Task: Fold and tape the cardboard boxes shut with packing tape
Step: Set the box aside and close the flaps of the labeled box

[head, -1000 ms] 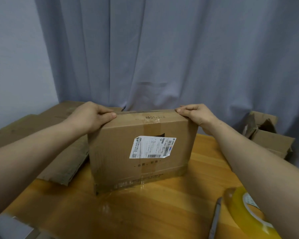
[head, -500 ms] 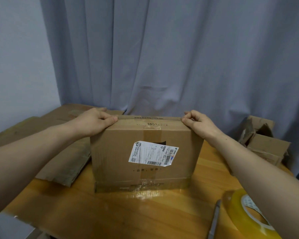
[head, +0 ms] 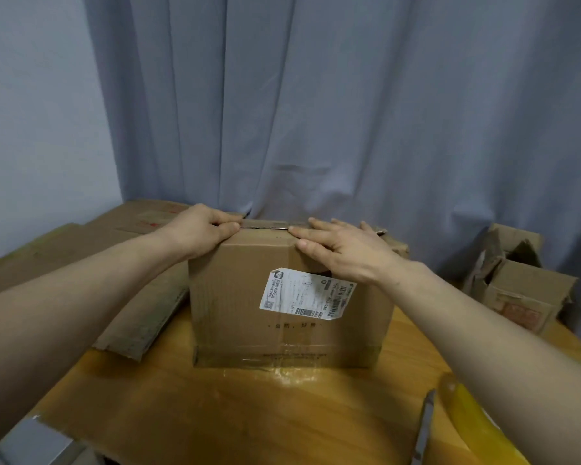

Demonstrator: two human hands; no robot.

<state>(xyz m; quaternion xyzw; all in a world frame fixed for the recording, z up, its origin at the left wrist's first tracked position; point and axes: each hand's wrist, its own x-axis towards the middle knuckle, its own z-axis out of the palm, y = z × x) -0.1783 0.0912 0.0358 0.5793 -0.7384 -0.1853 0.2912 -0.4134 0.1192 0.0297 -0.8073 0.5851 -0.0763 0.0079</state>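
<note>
A brown cardboard box (head: 249, 310) with a white shipping label (head: 306, 293) on its near face stands on the wooden table (head: 249, 414). My left hand (head: 202, 229) grips the box's top left corner, thumb on the near edge and fingers curled over the top. My right hand (head: 346, 250) lies flat on the top right part, fingers straight and spread toward the middle seam. A yellowish roll of packing tape (head: 477, 427) lies at the lower right, partly hidden by my right forearm.
Flattened cardboard (head: 138, 317) lies left of the box and behind it. An open small box (head: 520, 290) sits at the right by the grey curtain. A thin grey cutter (head: 425, 427) lies beside the tape roll. A grey object (head: 31, 444) shows at the lower left corner.
The box has settled flat on the table. My right hand left the top right corner, opened, and slid onto the top toward the middle. My left hand stays at its corner.
</note>
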